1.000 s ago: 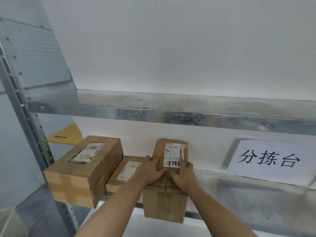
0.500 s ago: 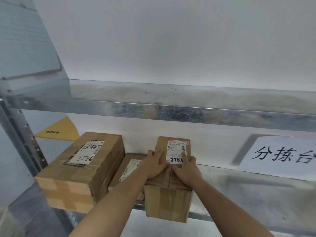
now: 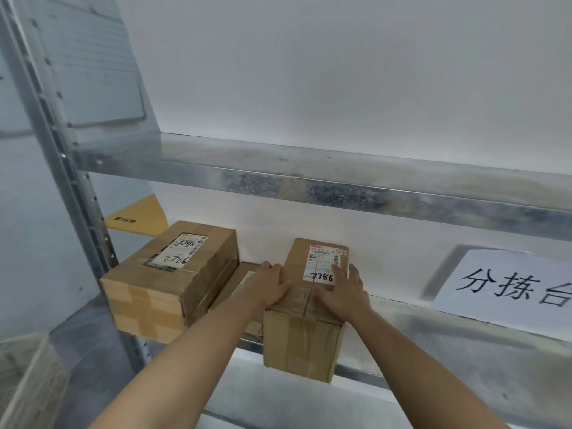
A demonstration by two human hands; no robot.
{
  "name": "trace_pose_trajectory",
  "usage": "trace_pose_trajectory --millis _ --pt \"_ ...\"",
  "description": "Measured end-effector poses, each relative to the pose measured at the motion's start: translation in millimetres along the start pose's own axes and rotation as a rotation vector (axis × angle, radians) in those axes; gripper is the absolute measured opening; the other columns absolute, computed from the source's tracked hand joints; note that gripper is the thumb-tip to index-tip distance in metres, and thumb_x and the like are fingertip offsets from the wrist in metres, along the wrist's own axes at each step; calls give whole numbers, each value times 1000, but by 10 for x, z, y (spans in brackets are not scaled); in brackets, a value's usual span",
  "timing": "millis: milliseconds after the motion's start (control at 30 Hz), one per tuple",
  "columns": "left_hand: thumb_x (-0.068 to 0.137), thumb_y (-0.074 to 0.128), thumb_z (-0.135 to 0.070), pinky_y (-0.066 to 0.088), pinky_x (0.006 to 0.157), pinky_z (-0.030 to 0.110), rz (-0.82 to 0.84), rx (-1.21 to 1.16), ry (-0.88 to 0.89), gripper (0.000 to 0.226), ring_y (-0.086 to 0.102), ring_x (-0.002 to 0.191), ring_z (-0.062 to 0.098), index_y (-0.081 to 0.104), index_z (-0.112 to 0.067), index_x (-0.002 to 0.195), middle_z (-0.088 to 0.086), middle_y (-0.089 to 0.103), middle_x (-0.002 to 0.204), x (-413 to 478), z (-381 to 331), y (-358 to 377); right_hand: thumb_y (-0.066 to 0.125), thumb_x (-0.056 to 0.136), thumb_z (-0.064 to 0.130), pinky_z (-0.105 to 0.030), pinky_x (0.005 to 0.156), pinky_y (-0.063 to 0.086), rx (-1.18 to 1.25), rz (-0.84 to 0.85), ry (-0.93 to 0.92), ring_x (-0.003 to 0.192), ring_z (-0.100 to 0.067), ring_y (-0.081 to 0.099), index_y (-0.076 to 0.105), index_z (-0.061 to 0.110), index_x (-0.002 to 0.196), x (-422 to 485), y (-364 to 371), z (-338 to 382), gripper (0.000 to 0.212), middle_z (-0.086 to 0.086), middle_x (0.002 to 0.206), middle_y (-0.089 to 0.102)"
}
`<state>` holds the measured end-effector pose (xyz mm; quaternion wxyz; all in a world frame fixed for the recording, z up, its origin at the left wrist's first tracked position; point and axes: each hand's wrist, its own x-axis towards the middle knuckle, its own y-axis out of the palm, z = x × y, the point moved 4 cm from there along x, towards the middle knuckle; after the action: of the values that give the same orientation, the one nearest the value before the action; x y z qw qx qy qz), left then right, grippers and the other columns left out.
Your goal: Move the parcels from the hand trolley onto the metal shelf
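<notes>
**Checker:** Item one, nearest?

**Handler:** My left hand (image 3: 269,286) and my right hand (image 3: 343,292), both on the upright parcel (image 3: 301,345). Left: thumb on the top face, fingers lying along the upper left edge. Right: palm down, fingers spread flat across the top, fingertips reaching the label. Neither hand curls round anything. I press, I do not clasp.

**Checker:** Position of that parcel?

**Handler:** On the lower deck of the metal shelf (image 3: 433,351). Its near end juts past the front lip and its far end is close to the wall. Whether it touches the wall I cannot tell. I judge it placed but not fully seated.

**Checker:** Next along?

**Handler:** Item two, flat parcel (image 3: 244,270), just left of the first and mostly hidden behind my left wrist. Item three, large parcel (image 3: 167,283), farther left beside the upright post (image 3: 86,196), label up, its near corner also over the lip. Both are shelved.

**Checker:** Behind those?

**Handler:** Yellow envelope (image 3: 139,215) at the back left. Paper sign (image 3: 510,280) against the wall to the right. Upper deck (image 3: 340,193) overhead.

**Checker:** Tally?

**Handler:** Three parcels on the shelf, one of them, by my reckoning, wanting a push inward before I let go. The hand trolley is out of view, so I cannot tell what remains on it.
</notes>
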<state>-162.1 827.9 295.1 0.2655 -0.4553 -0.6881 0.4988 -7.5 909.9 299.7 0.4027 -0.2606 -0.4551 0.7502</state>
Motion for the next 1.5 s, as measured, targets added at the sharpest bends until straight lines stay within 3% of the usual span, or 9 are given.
trace_pose_trajectory --millis 233,333,400,500,600,767,867,1167,1500 --pt "98 39 -34 44 95 41 -227 16 -181 51 46 124 33 31 -13 143 16 37 142 -768 366 -41 47 89 51 -48 118 9 -133 -53 -282 145 -27 7 24 19 146 -297 -81 384 70 -9 156 16" --pt "96 42 -32 44 92 40 -271 -48 -327 47 49 119 36 37 -9 137 14 42 136 -1313 638 45 52 87 47 -48 117 12 -146 -45 -466 142 -29 17 30 17 142 -545 10 673 66 -11 151 26" --pt "96 41 -33 42 89 40 -298 -36 -411 48 49 118 38 34 -10 138 15 42 135 -1732 818 115 55 85 45 -48 115 17 -125 -8 -582 139 -29 20 34 18 140 -724 162 895 65 -10 147 31" --pt "96 42 -36 36 100 43 -320 9 -535 60 39 128 36 21 -10 146 15 30 146 -2388 1082 206 55 84 48 -48 112 23 -111 71 -714 136 -30 26 37 17 138 -1039 510 1221 65 -10 145 33" --pt "95 43 -40 33 105 43 -341 30 -653 63 37 130 36 21 -10 146 16 28 146 -3003 1353 302 56 83 51 -47 109 28 -116 173 -827 134 -31 28 34 18 138 -1463 926 1509 67 -10 145 31" --pt "93 44 -45 31 108 42 -373 31 -839 68 35 133 34 21 -11 147 16 25 149 -3878 1750 423 54 82 57 -47 112 21 -169 326 -1008 141 -30 18 22 21 146 -2191 1605 1947 80 -11 152 20" --pt "93 44 -48 26 112 43 -372 12 -928 70 29 137 34 18 -14 148 15 21 152 -4327 1933 477 53 83 58 -48 115 13 -180 421 -1069 145 -28 5 13 24 149 -2574 1929 2183 84 -10 157 7" --pt "93 42 -50 17 116 41 -327 -106 -1189 74 14 145 31 7 -19 151 13 5 158 -5643 2398 1038 53 82 61 -54 115 5 -298 648 -1265 145 -31 -5 0 31 149 -3692 2879 2577 91 -10 157 -5" --pt "92 48 -46 24 115 45 -292 -280 -1374 75 18 143 33 8 -20 150 15 8 157 -6658 2945 1816 53 81 61 -53 116 1 -468 858 -1297 145 -32 -10 -5 33 148 -4411 4006 2534 93 -11 157 -10"
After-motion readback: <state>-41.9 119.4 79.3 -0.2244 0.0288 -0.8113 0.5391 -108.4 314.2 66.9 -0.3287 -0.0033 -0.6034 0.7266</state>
